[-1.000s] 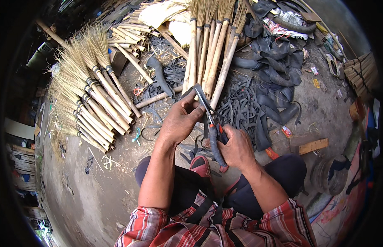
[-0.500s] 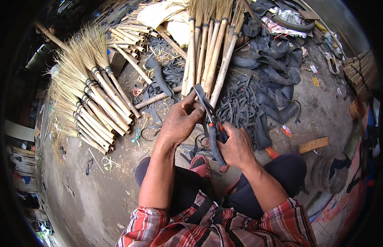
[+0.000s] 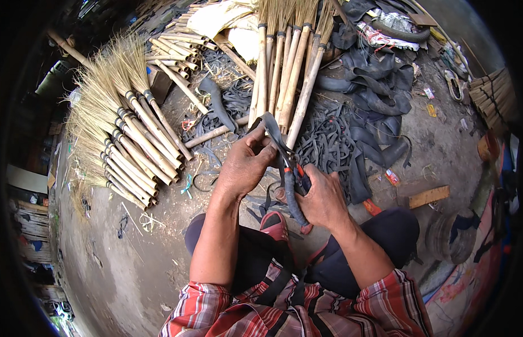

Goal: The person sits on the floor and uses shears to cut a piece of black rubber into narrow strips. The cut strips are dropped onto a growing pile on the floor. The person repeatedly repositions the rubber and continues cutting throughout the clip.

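Between the thumb and fingers of my left hand (image 3: 244,165) is a dark rubber strip (image 3: 269,123), curving over at its top. My right hand (image 3: 324,201) grips a pair of shears (image 3: 290,196) with grey-wrapped handles and orange-red parts near the pivot. The shears point up and left, their blades against the strip between my two hands. Exactly where the blades meet the rubber is hard to make out. Just beyond my hands, several brooms (image 3: 288,84) stand with bamboo handles toward me.
At left lies a row of finished-looking brooms (image 3: 141,140) with black bands. Cut rubber strips (image 3: 326,137) and larger rubber pieces (image 3: 379,95) heap up at right. Bamboo poles (image 3: 177,50) are stacked at the back. A wood block (image 3: 429,196) lies on the floor at right.
The rubber strip and shears have shifted slightly, and the shear handles appear a little farther apart. My left fingers have moved a little on the strip.
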{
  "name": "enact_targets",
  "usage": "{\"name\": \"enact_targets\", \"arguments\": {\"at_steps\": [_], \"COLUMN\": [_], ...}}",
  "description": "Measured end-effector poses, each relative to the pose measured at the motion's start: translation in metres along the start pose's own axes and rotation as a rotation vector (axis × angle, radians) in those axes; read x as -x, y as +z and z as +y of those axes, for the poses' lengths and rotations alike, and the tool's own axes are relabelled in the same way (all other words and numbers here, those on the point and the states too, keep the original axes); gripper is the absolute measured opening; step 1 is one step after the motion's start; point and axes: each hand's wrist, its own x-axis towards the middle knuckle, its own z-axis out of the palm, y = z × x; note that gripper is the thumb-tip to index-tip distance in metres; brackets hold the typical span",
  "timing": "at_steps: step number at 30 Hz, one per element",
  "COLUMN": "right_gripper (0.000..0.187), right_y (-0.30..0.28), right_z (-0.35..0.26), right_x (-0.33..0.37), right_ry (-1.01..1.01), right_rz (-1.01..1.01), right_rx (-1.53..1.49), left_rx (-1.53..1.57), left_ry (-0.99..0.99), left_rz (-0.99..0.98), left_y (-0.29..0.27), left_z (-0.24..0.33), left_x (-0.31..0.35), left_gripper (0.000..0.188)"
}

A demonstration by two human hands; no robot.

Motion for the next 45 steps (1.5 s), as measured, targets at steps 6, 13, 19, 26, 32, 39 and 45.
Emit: {"name": "enact_targets", "arguments": {"at_steps": [6,13,19,26,32,39,45], "right_gripper": [0.059,0.061,0.059,0.057,0.062,0.063,0.063], "right_y": [-0.007,0.003,0.000,0.002,0.003,-0.013,-0.001], "right_z": [-0.008,-0.008,-0.002,-0.002,-0.002,-0.008,-0.005], "right_x": [0.003,0.002,0.001,0.002,-0.003,0.001,-0.001], "right_ry": [0.122,-0.035,-0.006,0.006,-0.110,0.151,-0.024], "right_rz": [-0.055,0.085,0.070,0.030,0.181,-0.143,0.047], "right_rx": [-0.175,-0.094,-0.045,-0.121,-0.059,0.016,-0.053], "left_rx": [0.104,0.079,0.058,0.081,0.059,0.133,0.086], "left_ry": [0.023,0.015,0.013,0.007,0.001,0.008,-0.003], "left_rz": [0.041,0.079,0.009,0.088,0.017,0.060,0.059], "left_y": [-0.004,-0.002,0.001,-0.004,0.006,-0.003,-0.004], "left_z": [0.000,0.002,-0.004,0.008,0.001,0.001,0.006], "left_x": [-0.004,-0.001,-0.001,-0.003,0.004,-0.003,0.002], "left_gripper": [0.045,0.042,0.045,0.042,0.040,0.039,0.036]}}
